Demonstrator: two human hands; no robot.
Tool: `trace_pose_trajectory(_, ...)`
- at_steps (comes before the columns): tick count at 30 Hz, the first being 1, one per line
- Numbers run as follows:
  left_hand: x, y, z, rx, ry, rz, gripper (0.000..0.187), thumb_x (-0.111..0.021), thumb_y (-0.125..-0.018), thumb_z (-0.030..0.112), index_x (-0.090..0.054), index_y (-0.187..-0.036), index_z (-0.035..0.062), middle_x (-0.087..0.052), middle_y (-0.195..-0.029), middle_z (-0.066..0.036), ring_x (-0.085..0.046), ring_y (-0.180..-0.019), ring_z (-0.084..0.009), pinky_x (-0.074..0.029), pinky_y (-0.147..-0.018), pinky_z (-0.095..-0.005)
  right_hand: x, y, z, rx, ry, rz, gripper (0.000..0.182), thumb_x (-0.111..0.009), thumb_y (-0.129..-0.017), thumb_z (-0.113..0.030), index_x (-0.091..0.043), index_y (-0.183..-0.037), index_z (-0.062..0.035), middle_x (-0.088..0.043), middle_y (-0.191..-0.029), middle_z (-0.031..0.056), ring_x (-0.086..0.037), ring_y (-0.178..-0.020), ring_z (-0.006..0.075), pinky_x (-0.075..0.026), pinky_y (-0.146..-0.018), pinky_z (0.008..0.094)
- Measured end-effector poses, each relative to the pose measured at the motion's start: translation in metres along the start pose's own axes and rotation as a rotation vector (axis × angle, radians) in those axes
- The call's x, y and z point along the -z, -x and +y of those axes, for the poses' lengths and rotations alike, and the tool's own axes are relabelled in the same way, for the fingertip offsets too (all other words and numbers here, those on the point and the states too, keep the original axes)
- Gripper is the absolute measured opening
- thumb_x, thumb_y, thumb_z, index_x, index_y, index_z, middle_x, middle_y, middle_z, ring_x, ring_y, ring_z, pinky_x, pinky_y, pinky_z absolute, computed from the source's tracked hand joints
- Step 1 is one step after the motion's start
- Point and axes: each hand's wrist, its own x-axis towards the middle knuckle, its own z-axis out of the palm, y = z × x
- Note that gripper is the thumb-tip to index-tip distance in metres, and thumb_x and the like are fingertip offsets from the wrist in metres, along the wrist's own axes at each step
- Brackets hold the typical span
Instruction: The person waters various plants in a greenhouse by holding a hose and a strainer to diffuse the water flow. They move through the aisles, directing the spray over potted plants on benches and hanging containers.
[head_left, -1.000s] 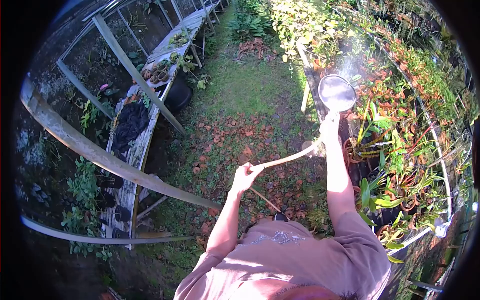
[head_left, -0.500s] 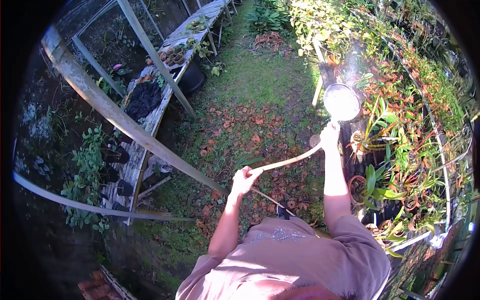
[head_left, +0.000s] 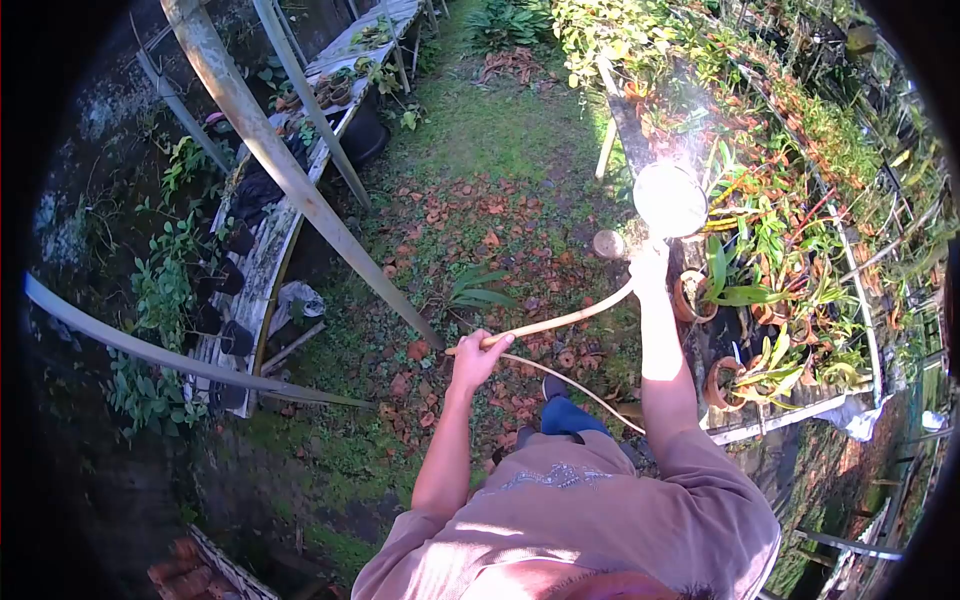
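My right hand (head_left: 649, 268) is closed round the handle end of a watering wand, whose round spray head (head_left: 670, 200) glares white in the sun. A fine spray of water leaves it over the potted plants. From that hand a yellowish hose (head_left: 570, 318) curves down to my left hand (head_left: 475, 357), whose fingers are wrapped round it. Behind the left hand the hose loops back past my legs. Just right of the right hand stands a terracotta pot (head_left: 694, 297) with a broad-leaved plant.
A bench of potted plants (head_left: 770, 425) runs along the right. On the left, a slanting metal pole (head_left: 290, 175) stands before a weathered wooden bench (head_left: 265, 285) with pots. Dry leaves (head_left: 460, 220) cover the mossy path. My shoe (head_left: 553, 387) shows below the hose.
My view has moved forward along the path, and a leg and shoe now show. The spray head has come slightly lower and left in view. Both hands keep their hold.
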Motion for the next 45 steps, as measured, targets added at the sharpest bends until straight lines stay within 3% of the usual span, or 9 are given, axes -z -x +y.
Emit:
trace_pose_trajectory(3,0.001,0.027,0.002,0.083,0.029,-0.074,0.050,-0.076,-0.084,0.049,-0.061,-0.075,0.0017,-0.058,-0.063,-0.003,-0.051,-0.060,-0.0091,-0.043,-0.056,-0.0296,0.030,0.026,-0.012,-0.222,-0.389,-0.147,0.011,-0.047,-0.101,-0.025,-0.048,-0.091,-0.0219,-0.039,-0.055,-0.0037,-0.043,-0.039,0.0123,-0.034,-0.034,0.0266)
trace_pose_trajectory(8,-0.016,0.070,-0.011,0.066,0.007,-0.049,0.049,-0.077,-0.084,0.048,-0.061,-0.074,0.0022,-0.056,-0.061,-0.001,-0.049,-0.058,-0.0095,-0.042,-0.054,-0.0308,0.053,0.048,-0.002,-0.077,-0.120,-0.060,0.016,-0.041,-0.103,-0.034,-0.047,-0.091,-0.0242,-0.037,-0.056,-0.0032,-0.040,-0.038,0.0134,-0.034,-0.034,0.0277)
trace_pose_trajectory(18,-0.046,0.138,0.011,0.078,0.026,0.053,0.052,-0.076,-0.084,0.049,-0.060,-0.076,0.0006,-0.057,-0.062,-0.005,-0.053,-0.050,-0.0133,-0.043,-0.046,-0.0306,0.087,0.067,-0.031,-0.449,-0.497,-0.370,0.034,-0.048,-0.097,-0.049,-0.050,-0.077,-0.0212,-0.043,-0.058,-0.0028,-0.046,-0.046,0.0135,-0.039,-0.041,0.0297)
trace_pose_trajectory(21,-0.079,0.171,0.012,0.115,0.038,0.112,0.049,-0.076,-0.084,0.047,-0.062,-0.078,0.0006,-0.058,-0.063,-0.005,-0.050,-0.057,-0.0124,-0.041,-0.053,-0.0323,0.120,0.048,-0.016,-0.523,-0.555,-0.386,0.027,-0.042,-0.098,-0.053,-0.050,-0.093,-0.0281,-0.042,-0.056,-0.0040,-0.047,-0.046,0.0138,-0.038,-0.040,0.0304)
trace_pose_trajectory(22,-0.089,0.181,0.012,0.123,0.049,0.131,0.047,-0.076,-0.085,0.045,-0.062,-0.078,0.0004,-0.057,-0.062,-0.003,-0.049,-0.058,-0.0109,-0.040,-0.053,-0.0315,0.104,0.079,-0.056,-0.600,-0.764,-0.519,0.031,-0.054,-0.093,-0.047,-0.058,-0.076,-0.0219,-0.053,-0.061,-0.0028,-0.054,-0.052,0.0135,-0.043,-0.045,0.0272)
trace_pose_trajectory(25,-0.101,0.217,0.031,0.132,0.070,0.201,0.044,-0.076,-0.087,0.041,-0.063,-0.079,-0.0002,-0.056,-0.062,-0.002,-0.047,-0.060,-0.0092,-0.040,-0.054,-0.0303,0.118,0.059,-0.048,-0.545,-0.463,-0.658,0.033,-0.056,-0.092,-0.048,-0.057,-0.075,-0.0201,-0.052,-0.061,-0.0028,-0.056,-0.054,0.0138,-0.044,-0.046,0.0268)
trace_pose_trajectory(33,-0.115,0.292,0.043,0.167,-0.014,0.332,0.049,-0.077,-0.082,0.045,-0.063,-0.082,-0.0020,-0.058,-0.075,-0.013,-0.054,-0.071,-0.0238,-0.045,-0.067,-0.0392,0.087,0.119,-0.067,-0.530,-0.420,-0.578,0.010,-0.049,-0.102,-0.022,-0.041,-0.096,-0.0230,-0.037,-0.062,-0.0051,-0.041,-0.043,0.0091,-0.031,-0.035,0.0237)
trace_pose_trajectory(37,-0.115,0.323,0.057,0.178,0.031,0.365,0.045,-0.075,-0.087,0.039,-0.062,-0.081,-0.0029,-0.054,-0.062,-0.004,-0.044,-0.061,-0.0102,-0.039,-0.056,-0.0307,0.080,0.149,-0.081,-0.447,-0.274,-0.562,0.012,-0.052,-0.101,-0.018,-0.040,-0.103,-0.0205,-0.041,-0.066,-0.0041,-0.041,-0.043,0.0085,-0.032,-0.035,0.0226)
trace_pose_trajectory(45,-0.104,0.382,0.036,0.260,0.075,0.423,0.046,-0.074,-0.087,0.041,-0.062,-0.081,-0.0026,-0.051,-0.060,-0.001,-0.043,-0.058,-0.0095,-0.035,-0.051,-0.0303,0.055,0.215,-0.087,-0.264,-0.037,-0.590,0.011,-0.050,-0.101,-0.015,-0.041,-0.106,-0.0181,-0.042,-0.067,-0.0044,-0.041,-0.044,0.0070,-0.033,-0.035,0.0221)
